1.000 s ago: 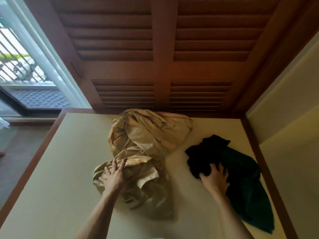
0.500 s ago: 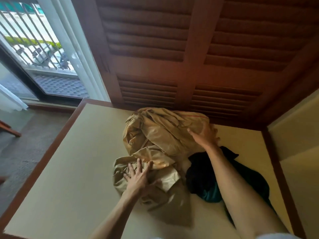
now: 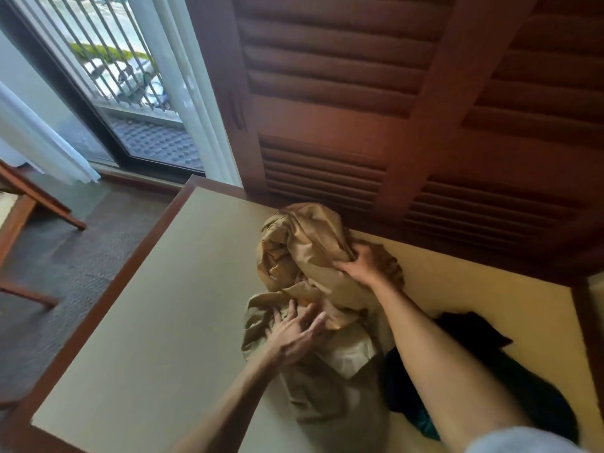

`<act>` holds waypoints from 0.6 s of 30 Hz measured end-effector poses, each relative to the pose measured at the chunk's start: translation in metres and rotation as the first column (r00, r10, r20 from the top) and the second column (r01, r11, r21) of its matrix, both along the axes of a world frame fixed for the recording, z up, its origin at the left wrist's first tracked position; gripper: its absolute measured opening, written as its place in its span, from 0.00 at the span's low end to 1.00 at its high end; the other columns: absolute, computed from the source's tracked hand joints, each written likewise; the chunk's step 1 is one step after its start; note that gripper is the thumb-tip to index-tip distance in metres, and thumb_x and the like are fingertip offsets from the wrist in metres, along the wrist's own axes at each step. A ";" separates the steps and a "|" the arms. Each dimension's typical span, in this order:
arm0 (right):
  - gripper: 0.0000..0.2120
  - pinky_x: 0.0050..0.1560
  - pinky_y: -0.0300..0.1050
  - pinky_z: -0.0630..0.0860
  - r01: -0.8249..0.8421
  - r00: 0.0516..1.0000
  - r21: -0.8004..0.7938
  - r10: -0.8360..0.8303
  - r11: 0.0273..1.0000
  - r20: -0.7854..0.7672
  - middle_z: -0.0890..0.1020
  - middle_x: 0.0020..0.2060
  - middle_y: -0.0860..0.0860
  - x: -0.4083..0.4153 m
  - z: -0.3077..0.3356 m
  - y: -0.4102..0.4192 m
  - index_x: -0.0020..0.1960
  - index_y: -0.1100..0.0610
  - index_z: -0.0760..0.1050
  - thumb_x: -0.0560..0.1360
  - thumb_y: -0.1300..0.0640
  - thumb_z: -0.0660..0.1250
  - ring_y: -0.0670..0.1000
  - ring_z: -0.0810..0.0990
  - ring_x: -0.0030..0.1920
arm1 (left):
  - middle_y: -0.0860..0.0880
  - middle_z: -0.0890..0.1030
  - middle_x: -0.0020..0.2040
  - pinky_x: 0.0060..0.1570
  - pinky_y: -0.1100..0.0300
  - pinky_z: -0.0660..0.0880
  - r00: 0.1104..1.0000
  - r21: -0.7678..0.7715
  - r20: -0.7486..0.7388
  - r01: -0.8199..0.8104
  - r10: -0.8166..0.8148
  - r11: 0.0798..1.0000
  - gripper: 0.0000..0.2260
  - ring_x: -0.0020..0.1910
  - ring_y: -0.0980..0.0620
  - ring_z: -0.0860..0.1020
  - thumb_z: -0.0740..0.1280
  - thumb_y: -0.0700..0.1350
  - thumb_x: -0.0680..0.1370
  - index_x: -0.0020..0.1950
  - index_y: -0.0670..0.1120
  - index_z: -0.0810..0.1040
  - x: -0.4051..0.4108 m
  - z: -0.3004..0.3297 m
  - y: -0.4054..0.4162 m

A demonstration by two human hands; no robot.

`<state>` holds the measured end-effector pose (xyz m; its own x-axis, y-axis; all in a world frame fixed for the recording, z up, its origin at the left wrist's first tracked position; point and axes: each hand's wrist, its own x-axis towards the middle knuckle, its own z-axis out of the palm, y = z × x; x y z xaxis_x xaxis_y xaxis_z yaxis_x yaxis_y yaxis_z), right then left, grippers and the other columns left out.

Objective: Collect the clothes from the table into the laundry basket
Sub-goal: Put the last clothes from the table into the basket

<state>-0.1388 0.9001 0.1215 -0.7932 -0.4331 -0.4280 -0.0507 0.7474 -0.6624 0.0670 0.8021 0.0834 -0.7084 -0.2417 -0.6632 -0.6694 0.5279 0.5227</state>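
Right hand (image 3: 361, 264) grips the top of the tan garment (image 3: 307, 253); left hand (image 3: 294, 331), fingers spread, presses its lower folds on the bench (image 3: 157, 322). Dark clothes (image 3: 474, 328) just beside.

A single wide-angle view, taken from a camera worn on the person's head. It looks forward and steeply down onto a pale table (image 3: 137, 322), close enough that both forearms enter from the near edge and reach into the middle of the frame. The view is tilted, so the table's left edge runs diagonally from near left to far centre. The far side of the frame is filled by a dark wooden louvred door (image 3: 408, 109) directly behind the table. At far left the view takes in a glass door (image 3: 130, 86) with bars beyond it, and a strip of dark floor (image 3: 81, 250) below. Wide-angle bending curves straight lines near the edges.
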 end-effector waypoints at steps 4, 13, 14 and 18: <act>0.11 0.44 0.35 0.66 0.068 0.921 -0.166 -0.126 0.984 -0.369 0.87 0.50 0.54 0.072 0.010 0.014 0.53 0.57 0.85 0.71 0.57 0.76 0.57 0.82 0.52 | 0.48 0.54 0.82 0.79 0.42 0.51 0.929 0.255 -0.171 -0.279 0.327 0.926 0.39 0.81 0.42 0.50 0.46 0.77 0.75 0.81 0.57 0.55 -0.010 0.013 0.003; 0.25 0.65 0.67 0.66 -0.325 0.773 0.251 0.409 0.912 -0.485 0.77 0.68 0.49 0.257 -0.056 0.102 0.66 0.43 0.75 0.69 0.44 0.69 0.61 0.64 0.76 | 0.38 0.84 0.59 0.52 0.50 0.82 0.565 0.877 0.031 -0.412 0.825 0.249 0.34 0.55 0.43 0.84 0.49 0.67 0.82 0.65 0.43 0.81 0.015 0.038 -0.040; 0.24 0.65 0.69 0.67 -0.311 0.803 0.250 0.394 0.917 -0.447 0.76 0.68 0.49 0.258 -0.064 0.108 0.66 0.43 0.76 0.70 0.44 0.70 0.61 0.71 0.72 | 0.40 0.85 0.57 0.51 0.52 0.82 0.575 0.855 -0.010 -0.419 0.818 0.306 0.32 0.53 0.46 0.85 0.51 0.67 0.82 0.63 0.45 0.82 0.018 0.044 -0.047; 0.24 0.72 0.53 0.62 -0.277 0.878 0.198 0.332 0.940 -0.346 0.76 0.68 0.48 0.257 -0.063 0.110 0.69 0.43 0.69 0.73 0.49 0.65 0.57 0.76 0.68 | 0.48 0.73 0.71 0.65 0.51 0.75 0.737 0.578 -0.305 -0.361 0.604 0.732 0.38 0.63 0.50 0.78 0.68 0.71 0.72 0.77 0.57 0.62 0.011 0.058 -0.050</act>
